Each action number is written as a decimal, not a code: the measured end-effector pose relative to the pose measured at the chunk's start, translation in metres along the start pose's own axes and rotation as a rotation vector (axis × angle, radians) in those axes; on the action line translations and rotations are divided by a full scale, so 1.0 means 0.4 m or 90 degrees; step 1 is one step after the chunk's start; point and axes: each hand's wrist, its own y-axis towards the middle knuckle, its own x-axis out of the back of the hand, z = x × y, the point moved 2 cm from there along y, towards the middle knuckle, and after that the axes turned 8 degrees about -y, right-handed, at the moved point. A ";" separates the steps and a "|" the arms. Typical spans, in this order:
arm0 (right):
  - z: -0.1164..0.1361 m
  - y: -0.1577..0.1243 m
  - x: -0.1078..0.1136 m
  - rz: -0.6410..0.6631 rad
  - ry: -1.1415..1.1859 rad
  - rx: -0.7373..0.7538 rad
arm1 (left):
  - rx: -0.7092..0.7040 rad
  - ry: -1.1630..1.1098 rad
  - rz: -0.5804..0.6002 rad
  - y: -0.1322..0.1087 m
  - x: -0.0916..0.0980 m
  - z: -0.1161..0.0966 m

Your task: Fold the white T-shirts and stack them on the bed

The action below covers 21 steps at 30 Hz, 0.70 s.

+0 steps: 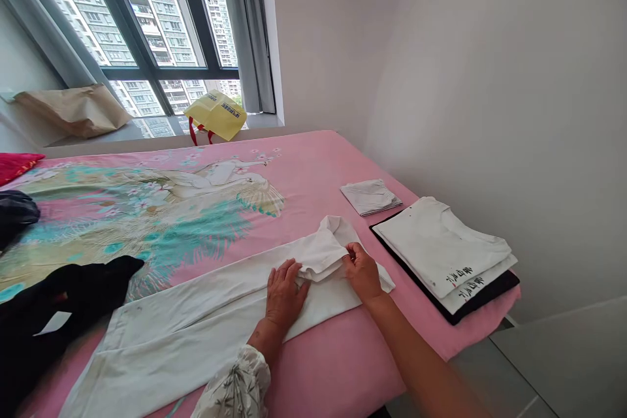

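Note:
A white garment, which looks like a T-shirt, lies stretched lengthwise along the near edge of the bed, with a lengthwise fold. My left hand rests palm down on its middle, fingers extended and not gripping. Near the garment's right end, my right hand pinches a folded edge between thumb and fingers. That edge is raised slightly, and loose cloth bunches just beyond it. My right fingertips partly hide the pinched cloth.
Right of my hands is a stack of folded shirts, white over black, with a small folded white cloth behind. Black clothing lies left on the pink bedspread. A yellow bag and brown paper bag stand by the window.

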 end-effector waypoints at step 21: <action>0.062 0.046 0.022 0.089 -0.103 0.012 | 0.287 0.020 0.156 0.105 0.037 -0.085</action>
